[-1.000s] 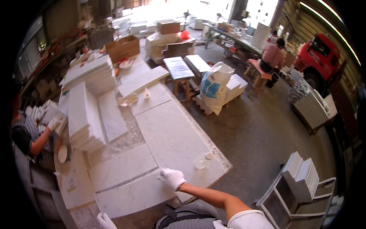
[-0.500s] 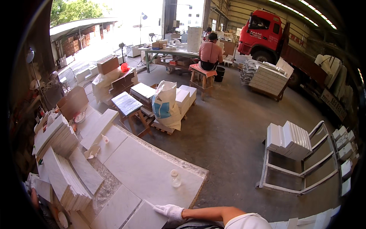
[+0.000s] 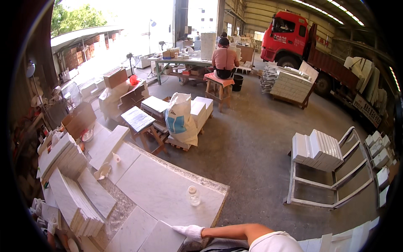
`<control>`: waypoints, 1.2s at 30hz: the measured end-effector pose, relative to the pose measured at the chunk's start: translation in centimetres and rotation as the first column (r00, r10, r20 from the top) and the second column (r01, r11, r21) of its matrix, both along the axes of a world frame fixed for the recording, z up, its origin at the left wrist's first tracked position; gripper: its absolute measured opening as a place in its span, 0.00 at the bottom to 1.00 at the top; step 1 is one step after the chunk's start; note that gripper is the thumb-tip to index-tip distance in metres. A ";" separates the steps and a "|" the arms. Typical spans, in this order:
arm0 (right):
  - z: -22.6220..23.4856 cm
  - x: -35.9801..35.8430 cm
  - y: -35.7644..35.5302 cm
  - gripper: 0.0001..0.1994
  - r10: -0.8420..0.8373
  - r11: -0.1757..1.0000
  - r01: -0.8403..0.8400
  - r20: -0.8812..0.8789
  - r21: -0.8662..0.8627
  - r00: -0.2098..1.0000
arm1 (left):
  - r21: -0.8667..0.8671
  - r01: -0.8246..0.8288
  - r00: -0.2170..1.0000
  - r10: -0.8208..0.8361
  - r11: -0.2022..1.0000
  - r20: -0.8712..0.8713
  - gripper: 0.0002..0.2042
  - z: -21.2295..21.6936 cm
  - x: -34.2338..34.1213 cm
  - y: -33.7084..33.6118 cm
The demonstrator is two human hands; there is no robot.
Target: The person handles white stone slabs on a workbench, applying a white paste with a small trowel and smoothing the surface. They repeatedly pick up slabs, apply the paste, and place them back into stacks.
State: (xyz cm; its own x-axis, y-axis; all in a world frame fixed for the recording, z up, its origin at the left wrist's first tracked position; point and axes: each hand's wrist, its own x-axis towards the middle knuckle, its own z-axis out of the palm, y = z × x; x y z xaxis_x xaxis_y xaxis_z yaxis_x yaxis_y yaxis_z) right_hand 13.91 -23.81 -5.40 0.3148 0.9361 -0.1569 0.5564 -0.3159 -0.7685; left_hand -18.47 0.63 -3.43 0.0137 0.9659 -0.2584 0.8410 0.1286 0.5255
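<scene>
My right hand (image 3: 189, 232), in a white knitted glove, reaches in from the lower right. Its fingers are stretched out, with their tips touching the edge of a pale stone slab (image 3: 163, 238). That slab lies beside another flat slab (image 3: 133, 229) at the lower edge. A small clear jar with a pale lid (image 3: 193, 196) stands upright on a large white, grey-veined slab (image 3: 166, 180) beyond the hand. My left hand does not show.
Stacked slabs (image 3: 79, 206) lean at the left, near another person's gloved hand (image 3: 52, 227). Ahead stand a white sack (image 3: 180, 119) and a wooden stool (image 3: 140, 122). A metal rack (image 3: 336, 189) holds blocks at the right. Farther off, a person (image 3: 224, 59) sits near a red truck (image 3: 285, 38).
The view has shifted slightly. My right hand stays at the slab's edge, its fingers now looking closer together. The other person's gloved hand at the lower left has moved down and right.
</scene>
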 end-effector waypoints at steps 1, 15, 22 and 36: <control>-1.4 -0.5 -0.3 0.48 -0.064 0.998 0.064 -0.056 -0.002 0.996 | -0.004 0.004 1.000 -0.004 1.000 0.002 0.16 -0.1 0.1 -0.1; 2.1 -2.7 -0.3 0.47 -0.162 0.972 0.146 -0.072 -0.182 0.984 | -0.031 -0.047 0.998 0.048 0.998 0.049 0.20 -0.9 -3.7 -0.7; 1.3 -2.0 -0.1 0.49 -0.104 0.989 0.093 -0.094 -0.116 0.990 | -0.001 -0.145 0.971 0.143 0.989 0.192 0.22 -0.8 -9.7 -3.3; 5.9 5.9 -23.4 0.37 -0.068 0.934 -0.074 -0.377 -0.350 0.924 | 0.476 0.580 0.781 -0.618 0.661 -0.093 0.18 4.4 12.7 -28.8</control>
State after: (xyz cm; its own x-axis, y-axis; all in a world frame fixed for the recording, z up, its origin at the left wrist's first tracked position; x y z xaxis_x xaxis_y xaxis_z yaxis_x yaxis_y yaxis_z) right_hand 19.83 -47.21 0.53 0.1623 0.7976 -0.5809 0.2489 -0.6027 -0.7581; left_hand -5.75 -28.21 1.01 0.6307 0.7403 0.2328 0.6093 -0.6582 0.4422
